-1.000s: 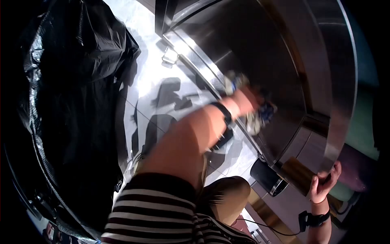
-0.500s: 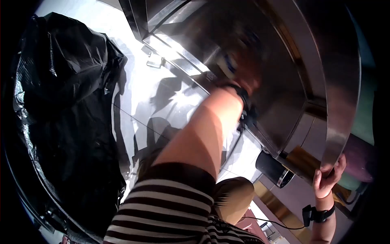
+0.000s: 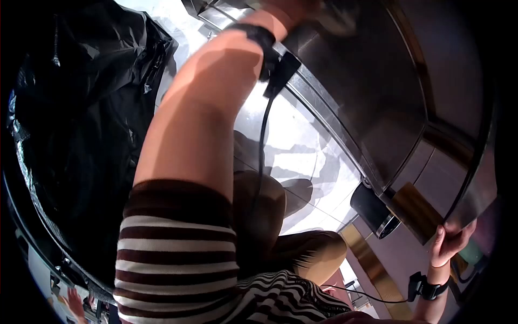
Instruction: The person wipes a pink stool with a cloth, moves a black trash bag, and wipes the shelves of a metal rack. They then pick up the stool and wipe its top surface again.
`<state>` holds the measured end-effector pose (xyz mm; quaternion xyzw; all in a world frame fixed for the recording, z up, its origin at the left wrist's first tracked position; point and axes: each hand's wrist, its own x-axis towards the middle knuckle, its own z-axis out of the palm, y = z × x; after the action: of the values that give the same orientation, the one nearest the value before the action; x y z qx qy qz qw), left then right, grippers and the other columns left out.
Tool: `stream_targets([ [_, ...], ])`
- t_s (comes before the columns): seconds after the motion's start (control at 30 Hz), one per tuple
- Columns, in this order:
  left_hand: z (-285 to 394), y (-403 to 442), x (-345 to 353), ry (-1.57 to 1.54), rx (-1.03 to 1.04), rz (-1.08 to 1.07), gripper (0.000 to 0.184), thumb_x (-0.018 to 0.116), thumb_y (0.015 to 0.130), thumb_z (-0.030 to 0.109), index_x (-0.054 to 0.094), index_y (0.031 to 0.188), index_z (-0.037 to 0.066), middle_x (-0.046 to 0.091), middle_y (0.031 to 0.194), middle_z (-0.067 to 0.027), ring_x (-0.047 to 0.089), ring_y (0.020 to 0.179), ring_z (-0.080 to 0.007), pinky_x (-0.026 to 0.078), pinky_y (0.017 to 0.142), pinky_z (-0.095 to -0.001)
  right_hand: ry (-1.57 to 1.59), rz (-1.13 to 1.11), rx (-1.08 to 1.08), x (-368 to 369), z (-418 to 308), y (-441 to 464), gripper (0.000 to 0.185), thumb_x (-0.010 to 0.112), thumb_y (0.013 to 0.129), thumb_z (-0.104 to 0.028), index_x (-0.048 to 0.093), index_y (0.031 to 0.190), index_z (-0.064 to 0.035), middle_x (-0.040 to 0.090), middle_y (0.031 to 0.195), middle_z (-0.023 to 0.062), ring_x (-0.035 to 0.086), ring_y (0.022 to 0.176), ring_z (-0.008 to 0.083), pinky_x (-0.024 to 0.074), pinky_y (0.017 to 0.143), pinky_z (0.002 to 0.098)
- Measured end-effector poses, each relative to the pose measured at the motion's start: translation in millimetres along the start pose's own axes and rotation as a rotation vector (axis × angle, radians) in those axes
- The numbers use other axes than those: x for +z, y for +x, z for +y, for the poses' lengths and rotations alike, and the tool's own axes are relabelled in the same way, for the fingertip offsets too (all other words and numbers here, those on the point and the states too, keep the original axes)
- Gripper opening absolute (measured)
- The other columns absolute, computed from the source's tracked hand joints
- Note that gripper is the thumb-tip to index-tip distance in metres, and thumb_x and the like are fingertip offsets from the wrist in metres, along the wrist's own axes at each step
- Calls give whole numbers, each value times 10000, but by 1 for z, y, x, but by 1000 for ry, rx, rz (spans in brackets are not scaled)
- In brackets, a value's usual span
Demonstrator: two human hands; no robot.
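Observation:
My left hand (image 3: 294,11), blurred at the top edge, is at the dark metal panel (image 3: 356,81), with a pale, bunched cloth (image 3: 340,19) in its grip. Its fingers are smeared by motion. A black band with a device and a cable is on that wrist. At the lower right my right hand (image 3: 453,244) is closed on the metal rim (image 3: 472,208), thumb on the near side, fingers partly hidden. That wrist also wears a black strap.
A large black plastic cover (image 3: 81,124) fills the left side. Between it and the panel lies a bright tiled floor (image 3: 280,140). A black cylinder (image 3: 372,210) is near the panel's lower corner. Another person's hand (image 3: 74,303) shows at the lower left.
My left hand has moved up along the panel with the cloth, to the top edge of the view. My right hand stays at the rim. The view has shifted.

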<state>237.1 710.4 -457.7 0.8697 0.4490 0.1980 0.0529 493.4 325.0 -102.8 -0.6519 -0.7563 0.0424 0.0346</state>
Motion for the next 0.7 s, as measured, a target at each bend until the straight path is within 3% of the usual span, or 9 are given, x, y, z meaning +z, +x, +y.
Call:
stream_targets([
  [0.1,-16,9,-37,-283,-408,-128,342,462,896,345,554,1184,185,537,1169,-153,497,1120,-320,427,873,-512,-16,-9,-104,7,-12,17,652,558,864,-28,234,1423,-118,236,1441,229,444,1131,234,351,968,333],
  [0.17,2,8,-23,-149,-404,73,384,477,886,327,517,1241,187,476,1286,-158,489,1139,-331,412,860,-576,-112,22,-121,9,-16,24,664,604,858,-144,245,1414,-94,337,1363,236,384,1199,285,301,999,383],
  [0.23,21,-6,-12,305,-253,28,463,448,908,395,442,1335,217,274,1470,-147,447,1189,-360,372,903,-635,-194,19,-147,5,-11,20,638,602,864,-200,271,1397,-86,372,1344,248,386,1207,347,290,1003,441],
  [0.3,38,-30,-13,340,-171,324,352,463,862,259,591,1187,211,621,1124,-94,597,1025,-296,458,830,-466,-144,21,-105,8,-6,17,629,597,866,-216,280,1393,-82,381,1343,251,377,1225,361,278,1011,464],
  [0.33,37,-31,-9,279,-122,211,365,454,873,257,557,1221,220,606,1151,-87,593,1035,-286,458,835,-456,-166,2,-85,6,-6,14,582,554,907,-166,262,1408,-113,259,1435,247,306,1308,377,236,1062,463],
  [0.4,29,-26,7,146,-35,-16,400,437,895,253,489,1291,238,576,1207,-72,584,1054,-267,459,845,-438,-88,34,-110,11,-6,16,566,535,922,-151,254,1412,-124,252,1440,243,303,1317,358,251,1060,445],
  [0.43,23,-12,13,-86,-186,-95,404,410,908,227,470,1305,280,565,1214,-41,573,1062,-248,435,865,-429,-79,51,-92,10,-4,13,562,529,926,-150,250,1414,-127,249,1442,241,302,1319,351,255,1060,438],
  [0.6,9,-36,-31,119,-183,-128,377,421,887,235,544,1240,282,569,1209,-5,526,1105,-232,389,889,-395,-101,-53,-110,2,2,11,691,569,913,-202,135,1448,-145,126,1482,233,263,1322,360,238,1052,455],
  [0.7,14,-58,-14,99,-233,180,456,550,764,229,576,1213,299,579,1204,-30,562,1020,-267,440,825,-433,-315,-150,-205,-9,6,15,743,598,879,-207,128,1447,-110,173,1456,250,243,1320,402,182,1063,495],
])
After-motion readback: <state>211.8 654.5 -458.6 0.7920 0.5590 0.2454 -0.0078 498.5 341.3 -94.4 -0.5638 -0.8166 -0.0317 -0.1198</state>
